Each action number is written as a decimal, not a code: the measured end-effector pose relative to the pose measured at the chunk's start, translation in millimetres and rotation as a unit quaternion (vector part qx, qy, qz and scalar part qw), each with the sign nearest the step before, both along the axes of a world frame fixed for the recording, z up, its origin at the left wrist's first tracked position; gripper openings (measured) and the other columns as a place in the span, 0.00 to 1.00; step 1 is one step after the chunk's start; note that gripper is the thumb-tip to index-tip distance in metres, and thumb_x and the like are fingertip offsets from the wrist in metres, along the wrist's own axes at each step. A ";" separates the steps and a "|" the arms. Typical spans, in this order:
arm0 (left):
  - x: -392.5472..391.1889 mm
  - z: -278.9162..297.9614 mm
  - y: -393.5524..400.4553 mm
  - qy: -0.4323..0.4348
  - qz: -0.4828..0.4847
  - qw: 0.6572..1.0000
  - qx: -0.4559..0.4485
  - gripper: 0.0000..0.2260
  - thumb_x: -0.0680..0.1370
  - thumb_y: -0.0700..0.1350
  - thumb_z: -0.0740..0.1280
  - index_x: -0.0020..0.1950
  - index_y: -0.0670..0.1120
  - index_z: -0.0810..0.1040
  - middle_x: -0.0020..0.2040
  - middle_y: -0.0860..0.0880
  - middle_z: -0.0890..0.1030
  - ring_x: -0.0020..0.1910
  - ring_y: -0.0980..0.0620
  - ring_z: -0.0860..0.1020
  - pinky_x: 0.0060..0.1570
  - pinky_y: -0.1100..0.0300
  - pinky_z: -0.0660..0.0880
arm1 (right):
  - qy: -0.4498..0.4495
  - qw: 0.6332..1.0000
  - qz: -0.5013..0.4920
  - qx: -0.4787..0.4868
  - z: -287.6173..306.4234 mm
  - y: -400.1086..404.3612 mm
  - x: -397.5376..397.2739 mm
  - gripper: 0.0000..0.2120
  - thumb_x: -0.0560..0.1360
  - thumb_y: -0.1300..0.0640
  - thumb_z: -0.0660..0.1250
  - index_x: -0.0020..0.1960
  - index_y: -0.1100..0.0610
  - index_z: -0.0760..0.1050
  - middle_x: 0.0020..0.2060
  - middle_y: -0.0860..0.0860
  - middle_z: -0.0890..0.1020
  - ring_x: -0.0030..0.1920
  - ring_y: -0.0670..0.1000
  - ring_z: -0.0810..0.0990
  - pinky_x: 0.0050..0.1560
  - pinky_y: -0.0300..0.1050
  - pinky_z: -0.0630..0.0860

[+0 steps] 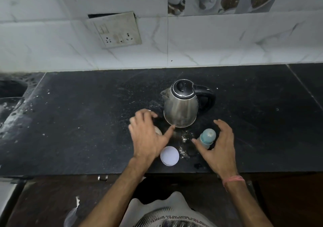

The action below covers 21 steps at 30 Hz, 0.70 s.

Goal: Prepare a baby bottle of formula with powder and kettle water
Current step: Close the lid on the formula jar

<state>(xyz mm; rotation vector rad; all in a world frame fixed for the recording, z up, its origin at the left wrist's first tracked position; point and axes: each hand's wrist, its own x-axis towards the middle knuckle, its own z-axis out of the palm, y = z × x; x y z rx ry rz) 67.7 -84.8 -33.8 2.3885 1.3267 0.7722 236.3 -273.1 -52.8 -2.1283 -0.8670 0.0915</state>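
Both hands spread open and empty over the dark tabletop (70, 121).

One kettle (180, 107) stands just beyond both; one capped bottle (207, 137) sits inside the right hand (220, 148) curl, risking a knock-over; one white lid (169, 155) lies beside the left hand (146, 137), which hides a pale container.

A black stone counter (78, 121) dusted with white specks meets a white marble-tiled wall (227, 39) — a grimy switchboard (116, 30) hanging loose above.

Beyond the fingers (146, 114) is a silver kettle (180, 107) with black lid; between them a teal-capped bottle (207, 136), white lid (169, 155), black speckled counter (78, 121).
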 end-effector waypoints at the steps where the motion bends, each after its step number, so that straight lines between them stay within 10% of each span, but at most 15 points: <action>1: -7.9 -1.6 7.7 -0.015 0.022 0.999 -0.032 0.38 0.69 0.79 0.74 0.64 0.51 0.77 0.65 0.52 0.73 0.63 0.47 0.70 0.63 0.48 0.70 | -0.026 0.999 -0.014 0.019 6.3 1.0 -5.8 0.43 0.70 0.44 0.85 0.78 0.56 0.69 0.75 0.53 0.72 0.75 0.55 0.72 0.72 0.55 0.76; 8: -54.4 -21.9 21.4 -0.143 0.014 0.921 -0.361 0.56 0.56 0.89 0.72 0.71 0.53 0.73 0.66 0.63 0.71 0.74 0.54 0.67 0.78 0.53 0.69 | -0.072 0.979 0.192 -0.026 14.6 23.3 -54.3 0.23 0.79 0.47 0.76 0.71 0.50 0.77 0.64 0.43 0.77 0.63 0.50 0.79 0.61 0.51 0.80; 14: -58.2 -55.7 1.2 -0.127 -0.018 0.956 -0.265 0.51 0.55 0.77 0.87 0.69 0.57 0.71 0.65 0.66 0.70 0.71 0.57 0.69 0.69 0.59 0.72 | -0.068 0.905 0.288 -0.307 -34.2 48.6 -62.5 0.54 0.69 0.24 0.70 0.87 0.43 0.55 0.81 0.45 0.62 0.79 0.52 0.64 0.74 0.55 0.71; 21: -54.0 -66.3 -2.5 -0.175 0.016 0.952 -0.251 0.43 0.59 0.61 0.91 0.67 0.57 0.74 0.64 0.63 0.75 0.65 0.66 0.77 0.63 0.66 0.76 | -0.103 0.898 0.308 -0.295 -39.4 55.0 -57.6 0.40 0.74 0.33 0.69 0.82 0.43 0.64 0.72 0.43 0.70 0.72 0.52 0.70 0.69 0.49 0.71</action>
